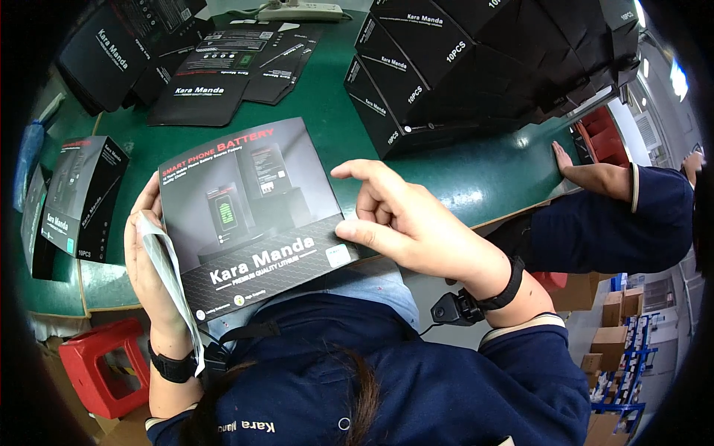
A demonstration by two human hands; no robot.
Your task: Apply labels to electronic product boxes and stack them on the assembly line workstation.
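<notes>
A black printed battery box (256,215) is held tilted in front of me, over the near edge of the green table. My left hand (141,256) is closed around its left edge, with a thin whitish sheet (167,271) between the palm and the box. Near the lower right corner of the box face is a small pale sticker (338,256). Beside it, my right hand (401,212) has its thumb at the box's right edge. Its index finger is stretched out, the other fingers are loosely curled, and nothing shows between them.
Closed black boxes (476,74) are stacked at the back right. Flat black cartons (216,78) lie at the back, near a power strip (301,12). Black boxes (82,193) stand at the left. A red stool (104,368) is below; a co-worker (610,227) is at right.
</notes>
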